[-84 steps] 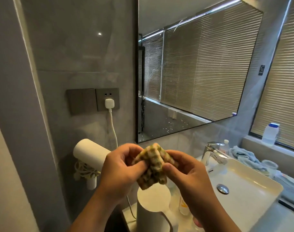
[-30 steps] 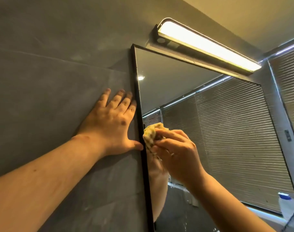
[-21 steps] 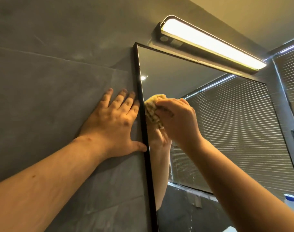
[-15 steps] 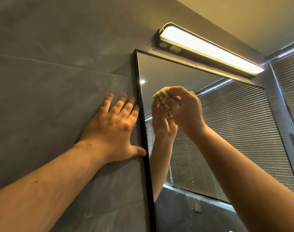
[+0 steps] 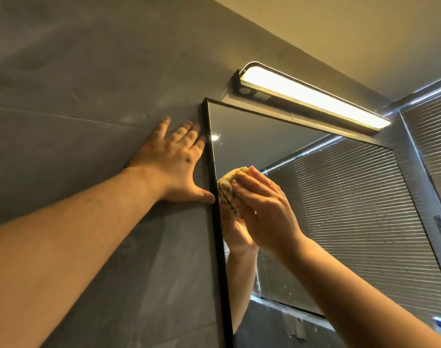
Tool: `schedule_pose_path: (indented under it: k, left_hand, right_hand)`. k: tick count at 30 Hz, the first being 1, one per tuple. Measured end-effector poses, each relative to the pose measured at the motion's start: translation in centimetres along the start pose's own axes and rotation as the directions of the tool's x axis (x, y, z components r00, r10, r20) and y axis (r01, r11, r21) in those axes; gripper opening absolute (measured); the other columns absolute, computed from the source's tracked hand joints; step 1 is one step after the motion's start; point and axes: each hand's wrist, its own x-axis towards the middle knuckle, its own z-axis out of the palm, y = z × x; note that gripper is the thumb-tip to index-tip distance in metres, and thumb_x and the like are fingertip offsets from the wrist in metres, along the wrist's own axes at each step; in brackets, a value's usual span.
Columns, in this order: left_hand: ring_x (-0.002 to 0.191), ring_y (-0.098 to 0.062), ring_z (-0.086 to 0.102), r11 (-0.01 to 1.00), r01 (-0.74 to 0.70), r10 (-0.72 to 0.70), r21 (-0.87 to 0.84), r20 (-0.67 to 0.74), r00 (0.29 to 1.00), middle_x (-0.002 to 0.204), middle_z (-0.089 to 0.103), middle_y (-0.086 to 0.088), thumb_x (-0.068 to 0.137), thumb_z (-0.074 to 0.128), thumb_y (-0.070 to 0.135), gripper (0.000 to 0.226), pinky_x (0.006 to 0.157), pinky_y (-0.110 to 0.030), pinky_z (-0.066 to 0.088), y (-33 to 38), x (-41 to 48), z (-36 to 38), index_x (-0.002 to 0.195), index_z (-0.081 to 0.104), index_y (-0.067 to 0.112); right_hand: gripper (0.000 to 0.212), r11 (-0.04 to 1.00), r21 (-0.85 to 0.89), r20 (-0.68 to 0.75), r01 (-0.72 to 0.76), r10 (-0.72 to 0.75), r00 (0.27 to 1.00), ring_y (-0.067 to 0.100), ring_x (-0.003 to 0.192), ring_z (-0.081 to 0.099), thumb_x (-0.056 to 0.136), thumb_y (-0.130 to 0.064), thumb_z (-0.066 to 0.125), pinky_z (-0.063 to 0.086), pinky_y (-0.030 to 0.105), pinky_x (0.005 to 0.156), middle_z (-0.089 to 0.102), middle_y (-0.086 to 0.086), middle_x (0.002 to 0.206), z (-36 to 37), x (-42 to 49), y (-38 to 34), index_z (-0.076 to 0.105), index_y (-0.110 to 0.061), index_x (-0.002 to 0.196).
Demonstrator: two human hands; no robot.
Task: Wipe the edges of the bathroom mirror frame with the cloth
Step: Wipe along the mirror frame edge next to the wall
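Lowered along the frame's (image 5: 215, 209) left edge, the cloth (image 5: 227, 188) is pressed by the right hand's (image 5: 262, 209) straight fingers; the left hand (image 5: 174, 167) is spread flat on the wall (image 5: 88, 71); wiping continues downward.

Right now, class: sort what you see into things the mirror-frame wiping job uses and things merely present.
Used in the job:
cloth, pressed by the right hand
black mirror frame, left edge
left hand, flat on the wall

Merely present:
wall light
window blinds
grey wall
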Motion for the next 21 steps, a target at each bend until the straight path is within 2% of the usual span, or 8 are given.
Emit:
schedule_pose_path:
  k: [3,6,9,11,13,15,18,21]
  left_hand:
    - [0.151,-0.021,-0.004,1.000,-0.002,0.002,-0.015,-0.024,1.000,0.164,0.000,-0.008,0.054,0.019,0.099,0.132,0.119,-0.052,-0.007,0.0,0.0,0.5,0.155,0.004,0.016]
    - [0.151,-0.020,-0.005,1.000,-0.003,0.003,-0.026,-0.029,1.000,0.164,-0.001,-0.007,0.055,0.021,0.100,0.132,0.119,-0.052,-0.007,0.0,0.0,0.4,0.156,0.003,0.016]
    - [0.151,-0.020,-0.008,0.999,-0.003,0.001,-0.037,-0.030,1.000,0.164,-0.004,-0.006,0.058,0.024,0.099,0.130,0.119,-0.051,-0.008,0.1,-0.1,0.3,0.155,0.001,0.017]
    - [0.150,-0.020,-0.009,0.999,-0.014,0.012,-0.040,-0.040,0.999,0.164,-0.005,-0.006,0.059,0.023,0.099,0.129,0.120,-0.052,-0.007,0.0,-0.2,0.3,0.155,-0.002,0.017]
    - [0.150,-0.021,-0.009,0.999,-0.029,0.026,-0.041,-0.051,0.998,0.164,-0.006,-0.005,0.060,0.022,0.099,0.128,0.120,-0.052,-0.006,-0.1,-0.4,0.3,0.155,-0.006,0.017]
    - [0.150,-0.021,-0.010,0.999,-0.030,0.028,-0.037,-0.048,0.998,0.164,-0.007,-0.005,0.061,0.022,0.098,0.127,0.120,-0.052,-0.006,-0.1,-0.4,0.3,0.154,-0.008,0.017]
    - [0.150,-0.021,-0.011,0.999,-0.031,0.030,-0.036,-0.041,0.999,0.164,-0.009,-0.005,0.062,0.021,0.098,0.126,0.120,-0.052,-0.006,0.0,-0.4,0.3,0.154,-0.010,0.017]
    - [0.150,-0.020,-0.011,0.998,-0.026,0.024,-0.048,-0.044,0.999,0.164,-0.007,-0.005,0.061,0.021,0.099,0.127,0.120,-0.052,-0.005,0.0,-0.4,0.3,0.155,-0.006,0.017]
  right_hand:
    - [0.030,0.999,-0.011,0.022,0.053,-0.053,0.998,0.015,0.131,0.045,0.094,-0.014,0.054,0.039,0.042,0.113,0.067,0.015,0.124,0.6,1.2,0.6,0.069,-0.002,0.117]
    - [0.035,0.992,-0.066,0.036,0.107,-0.105,0.994,0.013,0.135,0.039,0.093,-0.009,0.047,0.029,0.034,0.118,0.065,0.017,0.126,1.2,3.4,1.1,0.064,0.003,0.122]
    - [0.037,0.980,-0.147,0.142,0.131,-0.111,0.984,0.027,0.136,0.046,0.092,-0.007,0.054,0.034,0.043,0.116,0.062,0.020,0.129,1.9,5.9,2.1,0.060,0.006,0.126]
    - [0.039,0.988,-0.132,0.202,0.077,-0.049,0.978,0.033,0.132,0.052,0.089,-0.005,0.062,0.040,0.048,0.112,0.062,0.021,0.129,2.7,7.7,2.9,0.060,0.007,0.126]
    - [0.039,0.993,-0.116,0.236,0.019,0.009,0.972,0.032,0.131,0.052,0.091,-0.009,0.060,0.042,0.046,0.111,0.061,0.021,0.131,2.9,9.7,3.3,0.061,0.006,0.127]
    - [0.042,0.992,-0.112,0.260,-0.065,0.092,0.961,0.028,0.138,0.045,0.096,-0.015,0.046,0.033,0.038,0.118,0.054,0.017,0.142,2.6,11.1,3.4,0.055,0.000,0.135]
    - [0.047,0.983,-0.103,0.285,-0.149,0.172,0.943,0.023,0.146,0.032,0.099,-0.009,0.044,0.022,0.031,0.120,0.039,0.007,0.155,1.9,11.4,3.4,0.044,-0.009,0.146]
    - [0.042,0.992,-0.060,0.276,-0.110,0.122,0.953,0.028,0.137,0.046,0.094,-0.007,0.054,0.034,0.039,0.117,0.051,0.014,0.145,1.3,9.3,2.4,0.056,-0.004,0.136]
